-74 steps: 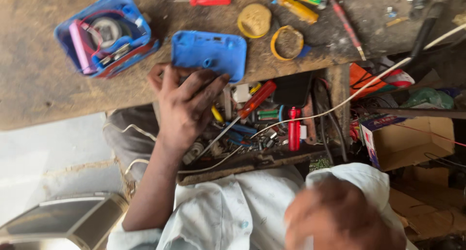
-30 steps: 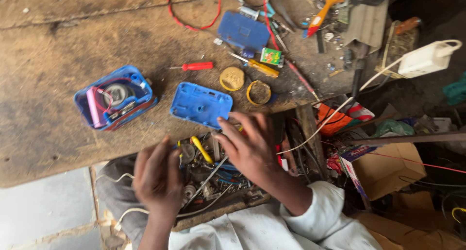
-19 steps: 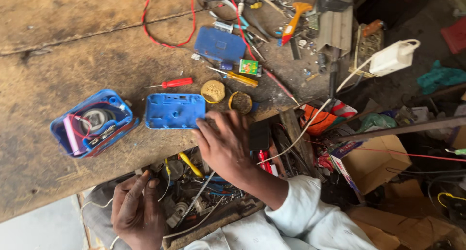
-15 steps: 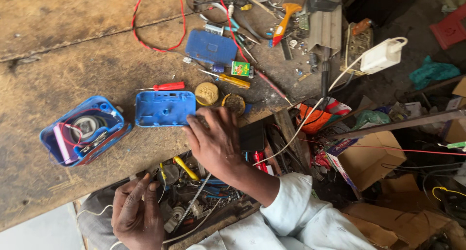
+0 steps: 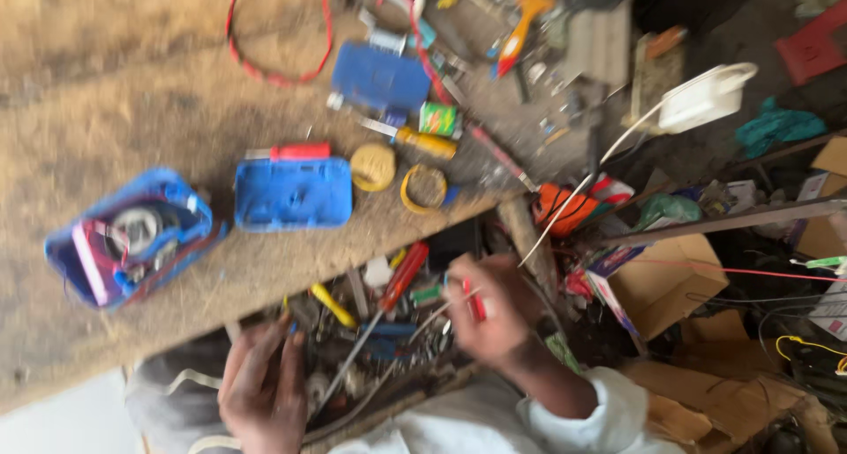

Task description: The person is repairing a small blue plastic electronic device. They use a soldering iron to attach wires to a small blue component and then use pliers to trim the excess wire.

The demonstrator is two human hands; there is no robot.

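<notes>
By the open tool drawer (image 5: 379, 348), the left hand (image 5: 265, 392) rests flat on its left edge, fingers loose, holding nothing. Over the drawer's right side, the right hand (image 5: 494, 317) pinches a small red-handled tool (image 5: 474, 301). A red screwdriver (image 5: 388, 300) lies in the drawer between the hands.

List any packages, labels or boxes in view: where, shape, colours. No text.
Small pack: bench top, right of the blue case, squarish, green with red and yellow.
Cardboard box: floor, right of the bench, open, brown.
Printed carton flap: box's left edge, blue, red and white.
Right hand: over the tool drawer, pinching a red-handled tool.
</notes>
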